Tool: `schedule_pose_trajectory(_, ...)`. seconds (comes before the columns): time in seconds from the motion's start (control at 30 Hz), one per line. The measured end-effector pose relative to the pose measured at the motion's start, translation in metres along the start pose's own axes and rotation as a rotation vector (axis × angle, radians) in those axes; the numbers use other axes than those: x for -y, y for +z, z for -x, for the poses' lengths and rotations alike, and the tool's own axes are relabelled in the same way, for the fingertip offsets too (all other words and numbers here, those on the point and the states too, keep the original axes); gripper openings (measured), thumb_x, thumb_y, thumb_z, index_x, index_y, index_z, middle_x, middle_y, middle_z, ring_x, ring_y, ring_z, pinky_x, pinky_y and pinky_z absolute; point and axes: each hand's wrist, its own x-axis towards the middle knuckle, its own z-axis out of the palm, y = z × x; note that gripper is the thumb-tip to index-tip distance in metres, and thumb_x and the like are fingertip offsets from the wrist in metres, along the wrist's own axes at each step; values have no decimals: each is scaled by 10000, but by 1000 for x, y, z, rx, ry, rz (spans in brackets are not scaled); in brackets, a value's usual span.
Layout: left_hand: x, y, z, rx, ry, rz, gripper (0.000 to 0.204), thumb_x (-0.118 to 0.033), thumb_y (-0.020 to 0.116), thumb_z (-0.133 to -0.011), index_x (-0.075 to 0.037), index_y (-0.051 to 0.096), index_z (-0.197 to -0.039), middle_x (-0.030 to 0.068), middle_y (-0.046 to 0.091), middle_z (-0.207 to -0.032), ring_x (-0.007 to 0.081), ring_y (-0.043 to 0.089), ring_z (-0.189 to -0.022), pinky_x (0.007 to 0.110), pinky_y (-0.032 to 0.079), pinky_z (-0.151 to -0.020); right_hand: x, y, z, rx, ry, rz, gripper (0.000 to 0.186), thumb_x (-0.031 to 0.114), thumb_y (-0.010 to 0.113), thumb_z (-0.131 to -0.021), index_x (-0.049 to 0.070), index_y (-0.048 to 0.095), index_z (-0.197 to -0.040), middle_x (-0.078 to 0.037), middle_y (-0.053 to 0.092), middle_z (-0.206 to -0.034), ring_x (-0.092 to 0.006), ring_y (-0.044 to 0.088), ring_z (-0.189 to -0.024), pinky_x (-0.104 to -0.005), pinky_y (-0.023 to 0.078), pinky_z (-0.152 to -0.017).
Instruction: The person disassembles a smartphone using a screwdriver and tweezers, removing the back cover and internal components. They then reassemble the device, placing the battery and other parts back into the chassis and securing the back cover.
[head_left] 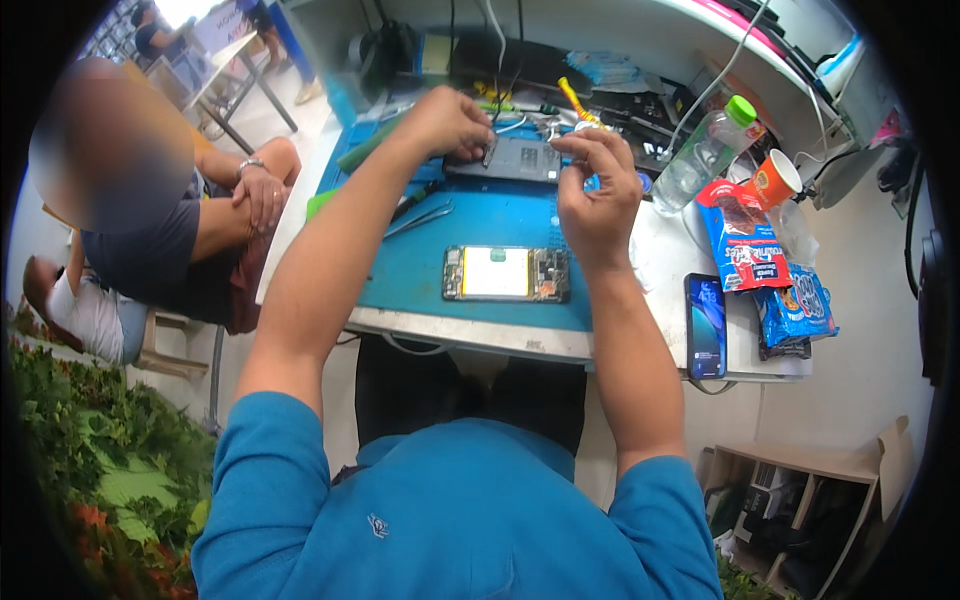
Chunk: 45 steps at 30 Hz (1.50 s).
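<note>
Grey flat box (525, 158) lies in the upper centre of the frame, on the blue work mat (400, 285). The left hand (447, 124) bends its fingers at the box's left end; the right hand (600, 195) curls its fingers beside the right end. Whether either hand grasps something, I cannot tell. Below, at the centre, lies an opened smartphone (500, 274); to its upper left, metal tweezers (420, 220).
</note>
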Motion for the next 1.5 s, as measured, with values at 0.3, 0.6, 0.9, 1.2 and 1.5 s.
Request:
schedule_pose_trajectory(0.3, -1, -28, 75, -103, 100, -29, 422, -358, 828, -1035, 37, 820, -1182, 97, 799, -913, 140, 776, -744, 284, 628, -666, 16, -3, 15, 943, 12, 81, 521, 409, 917, -857, 58, 820, -1230, -134, 770, -1198, -328, 687, -1190, -441, 519, -1055)
schedule_pose_trajectory(0.6, 36, 5, 190, 75, -122, 430, 355, -269, 714, -1128, 31, 761, -1312, 76, 775, -1028, 135, 759, -845, 267, 627, -750, 29, 1, 17, 1179, 52, 200, 751, 479, 1030, -675, 37, 794, -1235, -137, 747, -1195, -337, 674, -1215, -436, 486, -1073)
schedule_pose_trajectory(0.9, 36, 28, 207, -73, -107, 716, 412, -224, 688, -1143, 8, 650, -1481, 130, 710, -1331, 225, 729, -1177, 381, 663, -962, 32, 3, 19, 1129, 147, 118, 726, 357, 1049, -637, 3, 742, -1190, -181, 728, -1200, -392, 712, -1168, -465, 576, -1008)
schedule_pose_trajectory(1.2, 28, 46, 217, -158, -91, 876, 487, -239, 636, -1166, -21, 526, -1588, 143, 587, -1516, 288, 612, -1407, 509, 660, -1014, 31, 2, 22, 1134, 156, 152, 733, 380, 1049, -636, 9, 748, -1192, -171, 729, -1198, -385, 735, -1155, -464, 587, -984)
schedule_pose_trajectory(1.5, 11, 53, 225, -177, -93, 870, 518, -240, 636, -1158, -38, 499, -1614, 133, 536, -1603, 283, 543, -1484, 543, 606, -1078, 36, 0, 18, 1160, 168, 156, 717, 356, 1025, -674, -12, 738, -1218, -191, 724, -1220, -393, 726, -1170, -463, 587, -1011)
